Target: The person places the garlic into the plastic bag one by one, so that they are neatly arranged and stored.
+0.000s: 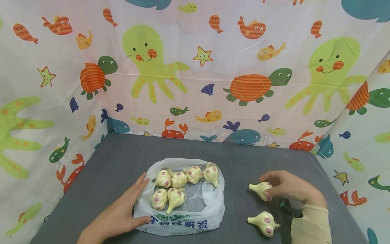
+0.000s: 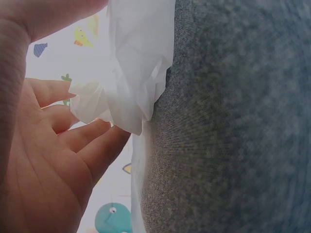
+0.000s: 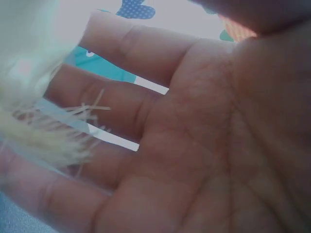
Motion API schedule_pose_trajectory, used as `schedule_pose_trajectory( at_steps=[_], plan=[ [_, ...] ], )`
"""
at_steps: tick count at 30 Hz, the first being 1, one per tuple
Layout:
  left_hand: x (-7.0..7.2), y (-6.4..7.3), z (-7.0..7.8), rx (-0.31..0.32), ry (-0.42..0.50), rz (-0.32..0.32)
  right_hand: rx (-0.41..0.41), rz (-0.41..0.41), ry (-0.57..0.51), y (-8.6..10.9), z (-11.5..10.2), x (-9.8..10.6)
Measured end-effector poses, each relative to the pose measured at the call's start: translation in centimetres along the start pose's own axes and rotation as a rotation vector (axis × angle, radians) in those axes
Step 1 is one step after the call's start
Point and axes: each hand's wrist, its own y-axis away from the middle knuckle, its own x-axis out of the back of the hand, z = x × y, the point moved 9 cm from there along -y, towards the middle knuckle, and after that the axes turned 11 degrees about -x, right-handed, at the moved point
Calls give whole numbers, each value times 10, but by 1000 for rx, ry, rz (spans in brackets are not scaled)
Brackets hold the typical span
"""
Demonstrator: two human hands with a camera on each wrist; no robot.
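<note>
A white plastic bag (image 1: 213, 217) with its mouth spread wide lies on the grey table, several garlic bulbs (image 1: 178, 179) inside. My left hand (image 1: 122, 211) rests along the bag's left side, fingers extended and thumb apart at the front edge. In the left wrist view, bag plastic (image 2: 141, 58) lies against the fingers. To the right of the bag, my right hand (image 1: 284, 184) pinches a garlic bulb (image 1: 259, 189) between thumb and fingers, its stem pointing left. Pale root hairs (image 3: 63, 141) of a bulb show close up in the right wrist view. A second loose garlic bulb (image 1: 264, 223) lies nearer on the table.
The grey table (image 1: 237, 162) reaches back to a white curtain (image 1: 195, 84) printed with sea animals, which also runs along both sides. A dark band (image 1: 290, 209) is around the right wrist, beside a beige sleeve (image 1: 310, 223).
</note>
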Motion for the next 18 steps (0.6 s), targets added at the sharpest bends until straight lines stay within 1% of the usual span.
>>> schedule_pose_trajectory(
  at_steps=[4,10,15,18],
  plan=[
    [0,0,0,4,9,-1,7,56,39,2,-4,4],
    [-1,-1,0,12,33,-7,23,109,60,5,-9,8],
    [-1,-1,2,11,35,-7,11,194,129,7,-12,14],
    [0,-1,2,8,23,-6,2,220,146,8,-15,15]
  ],
)
